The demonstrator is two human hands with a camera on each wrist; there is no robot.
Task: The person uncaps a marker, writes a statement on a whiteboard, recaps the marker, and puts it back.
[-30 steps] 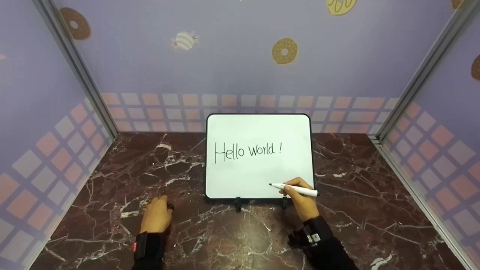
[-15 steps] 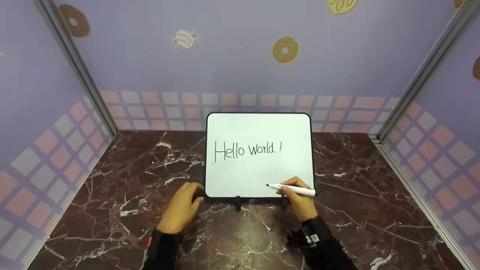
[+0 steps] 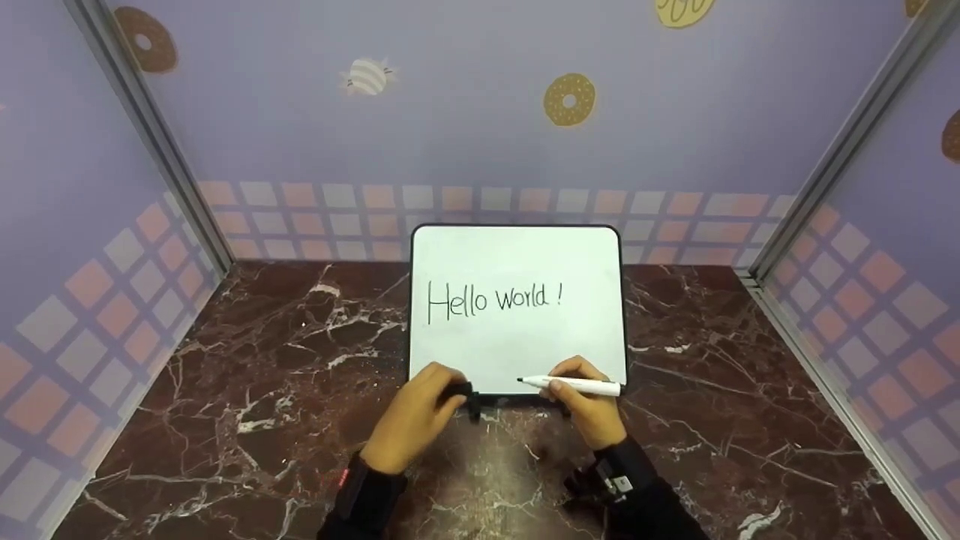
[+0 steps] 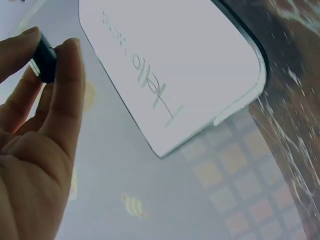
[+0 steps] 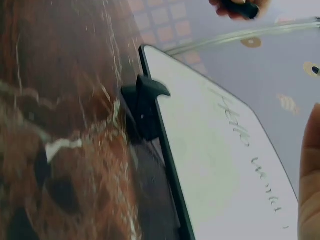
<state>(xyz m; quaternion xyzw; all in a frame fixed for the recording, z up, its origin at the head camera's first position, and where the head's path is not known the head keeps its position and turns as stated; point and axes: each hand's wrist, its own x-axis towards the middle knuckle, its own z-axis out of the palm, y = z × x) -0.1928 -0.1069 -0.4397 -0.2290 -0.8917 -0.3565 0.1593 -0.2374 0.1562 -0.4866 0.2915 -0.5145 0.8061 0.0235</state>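
Note:
A whiteboard (image 3: 517, 341) with a black frame leans at the back, "Hello World!" written on it in black. My right hand (image 3: 592, 412) grips a white marker (image 3: 589, 386) in front of the board's lower right part, its bare black tip pointing left. To the left, my left hand (image 3: 412, 424) is by the board's lower edge. Between its thumb and fingertips it pinches a small black marker cap (image 4: 46, 61), plain in the left wrist view, whose hollow end shows a pale rim. The cap and the marker tip are apart.
Black support clips (image 5: 146, 107) hold the board's lower edge on the dark red marbled tabletop (image 3: 300, 352). Purple patterned wall panels (image 3: 465, 135) enclose the back and both sides, joined by metal corner posts (image 3: 832, 135).
My left hand has moved right from the tabletop at left to the board's lower edge, carrying the cap. The right hand has shifted the marker slightly left and down.

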